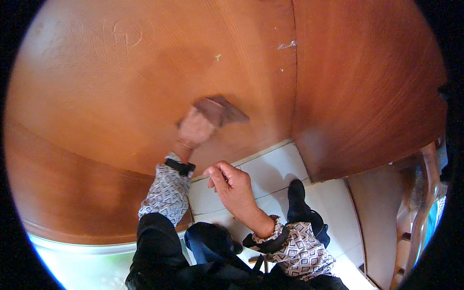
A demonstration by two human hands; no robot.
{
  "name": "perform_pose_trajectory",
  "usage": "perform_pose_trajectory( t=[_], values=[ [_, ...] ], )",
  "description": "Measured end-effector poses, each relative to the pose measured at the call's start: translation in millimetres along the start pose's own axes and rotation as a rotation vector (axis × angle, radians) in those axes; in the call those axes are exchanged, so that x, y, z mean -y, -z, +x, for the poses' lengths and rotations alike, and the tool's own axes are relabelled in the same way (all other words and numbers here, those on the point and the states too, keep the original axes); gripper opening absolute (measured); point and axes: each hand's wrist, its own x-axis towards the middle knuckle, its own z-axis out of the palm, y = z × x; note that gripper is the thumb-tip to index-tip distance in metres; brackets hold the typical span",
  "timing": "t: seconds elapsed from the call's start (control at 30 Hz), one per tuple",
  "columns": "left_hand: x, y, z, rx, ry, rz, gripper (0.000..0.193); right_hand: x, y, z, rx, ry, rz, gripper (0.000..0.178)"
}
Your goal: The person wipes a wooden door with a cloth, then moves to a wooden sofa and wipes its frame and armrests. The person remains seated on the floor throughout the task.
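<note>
My left hand point(197, 127), smeared by motion, presses a dark brownish-grey cloth point(233, 114) to an orange-brown wooden panel point(145, 87). The cloth lies bunched under the fingers, and one corner sticks out to the right. My right hand point(233, 187) hangs in front of me, above the pale floor tiles and apart from the panel. Its fingers are loosely curled with the thumb near them, and I see nothing in them. Patterned sleeves with dark cuffs cover both forearms.
A redder wooden panel point(357, 82) meets the first at a dark seam on the right. White scuffs point(287, 45) mark the seam, and a small yellowish speck point(218, 57) sits left of it. White tiles point(270, 166) lie below. A wooden chair-like frame point(425, 198) stands at right.
</note>
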Motion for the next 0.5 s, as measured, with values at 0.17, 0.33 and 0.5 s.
perform_pose_trajectory(
  t=[0.17, 0.33, 0.5],
  values=[
    [53.5, 73.1, 12.9, -0.556, 0.336, -0.057, 0.048, -2.0, -2.4, -0.1, 0.007, -0.031, -0.039, 0.021],
    [17.4, 42.1, 46.2, -0.507, 0.360, -0.489, 0.047, -0.7, -5.0, 1.9, 0.009, -0.015, 0.001, 0.021],
    [-66.9, -36.8, 50.5, -0.009, -0.416, -0.053, 0.019, -2.5, -9.8, 2.0, 0.036, -0.046, 0.039, 0.021]
  ],
)
